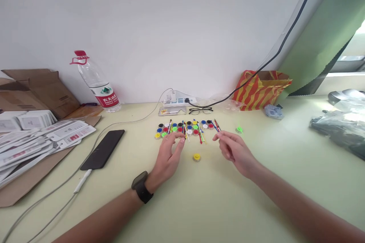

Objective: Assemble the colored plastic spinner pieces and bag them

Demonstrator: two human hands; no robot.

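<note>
Pale green table (216, 205) with rows of coloured caps (182, 128) and thin sticks (201, 136). One yellow cap (196, 157) lies nearer; black phone (102, 149), bottle (98, 83) and glasses (200, 110) around.

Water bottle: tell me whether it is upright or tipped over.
Upright: the water bottle stands on its base on the table, red cap on top, leaning slightly left.
</note>
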